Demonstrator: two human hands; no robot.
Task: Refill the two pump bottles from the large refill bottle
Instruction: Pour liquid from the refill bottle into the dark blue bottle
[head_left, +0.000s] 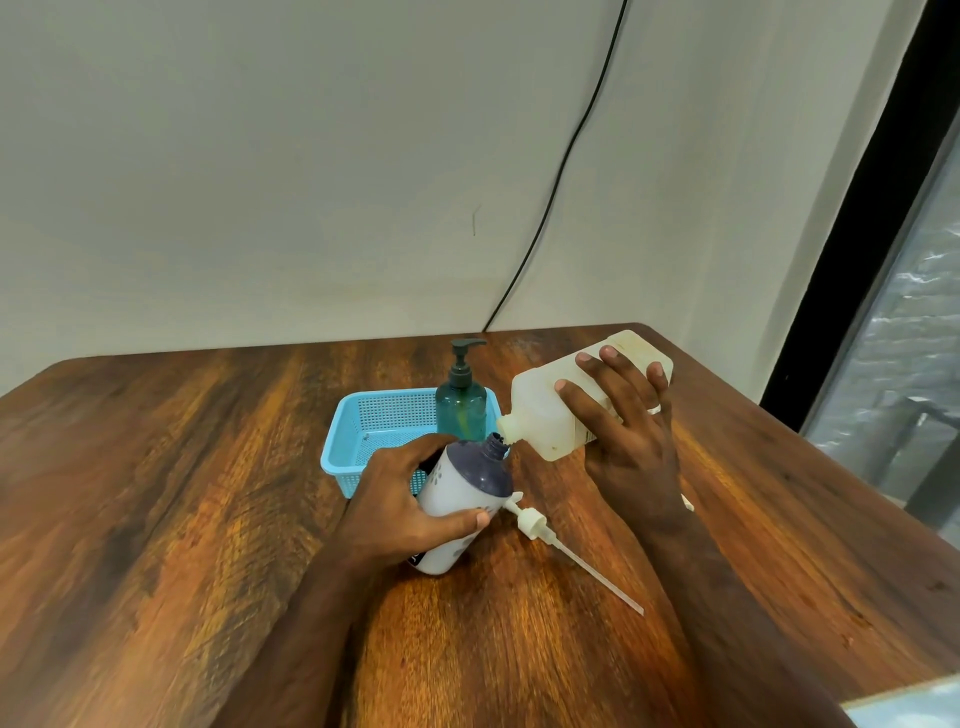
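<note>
Wooden table (156, 493) against a pale wall: refill bottle (550, 415) tipped spout-to-neck over an opened pump bottle (462, 499).

Left hand (410, 493) wrapped around the tilted white-and-navy pump bottle, thumb across its front; right hand (623, 431) spread over the side of the translucent refill bottle, fingers curled round its flat body, spout just beside the open neck. Removed pump head (535, 519) lying on the table, dip tube pointing toward the near right. Teal pump bottle (461, 410) upright in the blue basket (363, 426), pump on. Refill bottle probably light and squeezable, thin walls apt to flex; best held mid-body. Pump bottle smooth, likely slippery if soap spills; firm grip below the shoulder advisable. No liquid visible at the spout.
</note>
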